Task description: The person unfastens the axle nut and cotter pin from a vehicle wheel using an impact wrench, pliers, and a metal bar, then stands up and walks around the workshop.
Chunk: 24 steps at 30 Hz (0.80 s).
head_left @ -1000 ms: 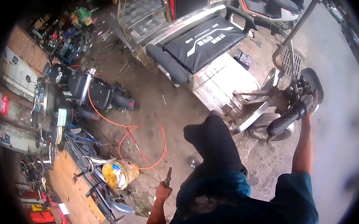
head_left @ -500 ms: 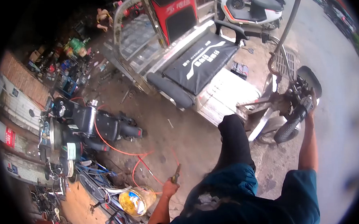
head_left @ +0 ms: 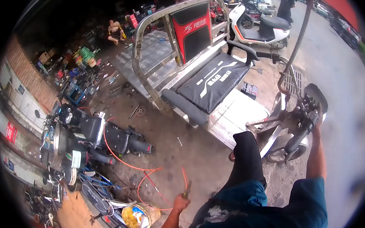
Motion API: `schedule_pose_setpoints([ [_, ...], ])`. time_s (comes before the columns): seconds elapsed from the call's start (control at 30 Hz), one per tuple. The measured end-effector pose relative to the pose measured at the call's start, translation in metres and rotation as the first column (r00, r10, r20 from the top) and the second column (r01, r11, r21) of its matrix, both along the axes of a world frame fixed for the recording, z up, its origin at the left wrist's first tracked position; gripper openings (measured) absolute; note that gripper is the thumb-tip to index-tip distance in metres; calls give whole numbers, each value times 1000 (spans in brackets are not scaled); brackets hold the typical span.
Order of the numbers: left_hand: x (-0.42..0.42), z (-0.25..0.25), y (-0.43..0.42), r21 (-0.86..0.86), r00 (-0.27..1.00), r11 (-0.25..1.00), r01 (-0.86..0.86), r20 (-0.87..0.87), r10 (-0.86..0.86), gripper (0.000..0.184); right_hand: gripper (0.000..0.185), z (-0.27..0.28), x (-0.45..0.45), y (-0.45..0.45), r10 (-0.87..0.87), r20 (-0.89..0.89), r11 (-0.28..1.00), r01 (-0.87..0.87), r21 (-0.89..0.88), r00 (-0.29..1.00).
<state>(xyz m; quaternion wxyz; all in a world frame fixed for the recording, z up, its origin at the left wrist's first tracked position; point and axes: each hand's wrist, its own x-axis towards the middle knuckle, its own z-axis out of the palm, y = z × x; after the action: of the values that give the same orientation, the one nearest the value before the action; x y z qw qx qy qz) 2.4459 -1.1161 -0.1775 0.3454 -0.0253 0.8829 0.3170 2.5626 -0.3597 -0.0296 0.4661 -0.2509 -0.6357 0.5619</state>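
Note:
My left hand (head_left: 181,203) is closed around a slim nozzle-like tool (head_left: 187,189) low in the middle of the view. An orange hose (head_left: 131,165) loops over the ground beside it, one stretch running up close to the tool. At the right, my right hand (head_left: 318,128) is wrapped around the handlebar (head_left: 311,120) of a cargo tricycle, its fingers partly hidden. The tricycle has a black padded seat (head_left: 214,81), a pale metal footboard (head_left: 236,113) and a front wheel (head_left: 280,153). My leg (head_left: 250,156) is beside the footboard.
Parked motorcycles (head_left: 117,138) stand at left, with a yellowish bucket (head_left: 151,216) below them. A wrench (head_left: 180,141) lies on the ground. Behind the tricycle are a white scooter (head_left: 260,29) and a standing person (head_left: 285,5). Another person (head_left: 115,31) sits at the back left.
The view has tilted up, so the scene sits lower in the frame. My left hand still holds the tool, and my right hand stays on the handlebar.

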Motion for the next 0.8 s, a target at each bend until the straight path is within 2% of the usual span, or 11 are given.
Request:
schedule_pose_setpoints([
  [0.1, 0, -37, -15, -84, 990, 989, 118, -71, -124, 55, 42, 10, -2, -9, 75, -125, 986, -92, -140, 989],
  [0.13, -1, -24, -8, -86, 998, 994, 64, -16, -66, 56, 41, 7, -4, -10, -11, -69, 1000, 11, -1, 998],
  [0.23, -8, -56, -20, -52, 994, 993, 109, -4, -109, 60, 41, -29, 7, 34, -80, 76, 956, 55, 289, 994],
  [0.27, -3, -47, -22, -63, 995, 993, 96, -28, -98, 61, 41, -28, 7, 32, -100, 77, 958, 76, 277, 992],
  [0.33, -13, -31, -8, -63, 991, 995, 76, -109, -82, 61, 42, -5, -4, 13, 50, -103, 998, -52, -20, 993],
  [0.37, -12, -33, -8, -39, 993, 997, 63, -95, -66, 62, 42, 7, -1, -3, 105, -184, 977, -136, -167, 977],
  [0.4, -12, -38, -8, -13, 996, 999, 50, -79, -50, 62, 44, -20, 4, 25, 28, -87, 998, -23, 53, 996],
  [0.5, -21, -29, -4, -39, 994, 995, 88, -66, -90, 63, 46, -8, 2, 13, 0, -95, 993, -11, -118, 995],
  [0.6, -19, -26, -4, -72, 994, 993, 93, -56, -97, 62, 46, -10, 1, 12, 27, -123, 990, -44, -133, 992],
  [0.7, -18, -26, 3, -36, 995, 998, 48, -84, -51, 63, 45, -6, -4, 9, -55, -123, 975, 27, -219, 991],
  [0.8, -12, -19, -2, -19, 996, 998, 59, -63, -60, 66, 44, -17, 8, 21, -19, -26, 1000, 19, 14, 999],
])
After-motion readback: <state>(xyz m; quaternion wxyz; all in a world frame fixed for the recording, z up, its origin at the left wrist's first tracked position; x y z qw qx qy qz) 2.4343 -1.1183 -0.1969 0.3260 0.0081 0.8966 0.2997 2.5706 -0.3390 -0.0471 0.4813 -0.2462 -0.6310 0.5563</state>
